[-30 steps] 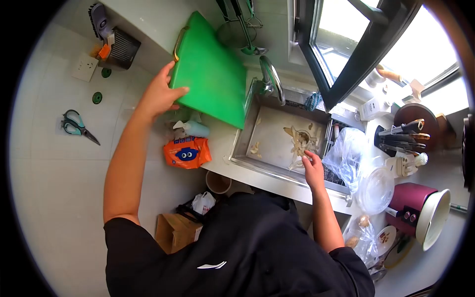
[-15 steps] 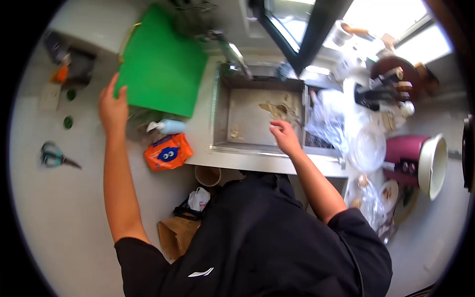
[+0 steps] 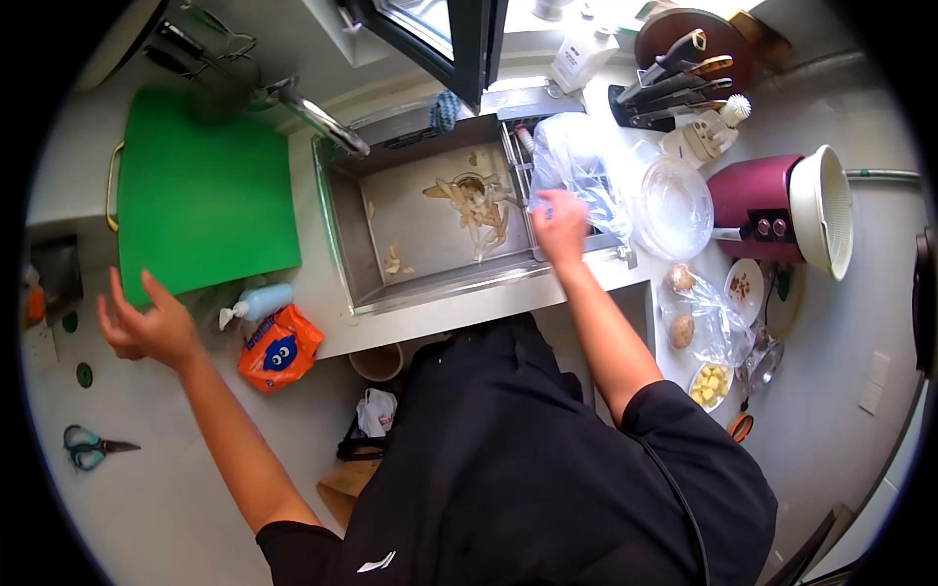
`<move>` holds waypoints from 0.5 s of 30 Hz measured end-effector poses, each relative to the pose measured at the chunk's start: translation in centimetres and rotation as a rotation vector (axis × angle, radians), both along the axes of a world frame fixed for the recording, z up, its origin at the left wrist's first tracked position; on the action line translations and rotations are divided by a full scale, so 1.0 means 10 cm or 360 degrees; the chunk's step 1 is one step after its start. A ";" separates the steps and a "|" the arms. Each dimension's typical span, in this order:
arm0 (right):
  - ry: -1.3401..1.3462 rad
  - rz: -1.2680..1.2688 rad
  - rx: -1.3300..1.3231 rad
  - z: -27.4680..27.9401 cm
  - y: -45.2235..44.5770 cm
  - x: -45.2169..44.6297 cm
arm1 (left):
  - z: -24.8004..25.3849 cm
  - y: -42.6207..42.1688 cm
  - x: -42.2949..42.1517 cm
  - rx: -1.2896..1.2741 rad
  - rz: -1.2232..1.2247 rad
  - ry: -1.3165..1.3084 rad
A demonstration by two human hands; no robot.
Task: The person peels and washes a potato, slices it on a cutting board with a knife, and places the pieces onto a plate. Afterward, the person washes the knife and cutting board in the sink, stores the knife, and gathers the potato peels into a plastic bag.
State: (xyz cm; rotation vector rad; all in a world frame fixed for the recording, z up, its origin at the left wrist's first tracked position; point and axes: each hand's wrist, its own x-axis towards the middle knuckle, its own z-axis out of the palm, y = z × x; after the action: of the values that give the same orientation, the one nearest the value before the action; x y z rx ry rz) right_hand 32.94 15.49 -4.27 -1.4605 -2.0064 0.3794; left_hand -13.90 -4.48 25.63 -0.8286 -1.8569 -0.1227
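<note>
A green cutting board (image 3: pixel 210 200) with a gold-coloured handle leans by the wall to the left of the sink. My left hand (image 3: pixel 151 327) is at its lower left corner, fingers spread and holding nothing. Over the right end of the sink, my right hand (image 3: pixel 562 227) is in front of a clear plastic bag (image 3: pixel 576 146). Its fingers look curled but are blurred, and I cannot tell whether they touch the bag. Pale peelings (image 3: pixel 479 205) lie around the drain in the steel sink (image 3: pixel 391 230).
Left of the sink are a blue pump bottle (image 3: pixel 262 302), an orange wipes pack (image 3: pixel 280 350) and scissors (image 3: pixel 96 446). To the right stand a knife block (image 3: pixel 640 105), a clear lid (image 3: pixel 674 205), a purple appliance (image 3: pixel 752 210), bagged potatoes (image 3: pixel 681 330) and a bowl of yellow cubes (image 3: pixel 710 385).
My left hand has come off the green board's edge and opened. My right hand has moved from over the sink basin rightward to the plastic bag. The view has shifted to the right.
</note>
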 end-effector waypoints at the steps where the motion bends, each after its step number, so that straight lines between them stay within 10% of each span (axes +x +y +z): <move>1: -0.0353 -0.0145 0.0209 0.03 0.10 0.28 | -0.21 -0.01 0.05 0.0033 -0.0410 -0.0112; 6: -0.1221 -0.0373 -0.0428 0.07 0.25 0.94 | -1.40 0.45 1.40 -0.0423 -0.1608 -0.1863; 12: 0.0268 -0.0243 -0.0628 0.31 0.27 0.39 | -2.53 1.08 2.77 -0.0727 -0.1427 -0.3738; 15: 0.1001 -0.0183 -0.1196 0.72 0.09 -0.21 | -1.94 1.41 3.18 -0.0199 -0.0711 -0.4708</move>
State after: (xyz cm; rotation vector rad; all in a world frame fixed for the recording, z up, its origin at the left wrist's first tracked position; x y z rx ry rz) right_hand 30.86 16.39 2.93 -1.5775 -1.3014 1.4527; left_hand 17.88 9.61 6.19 0.2455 1.1474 0.8547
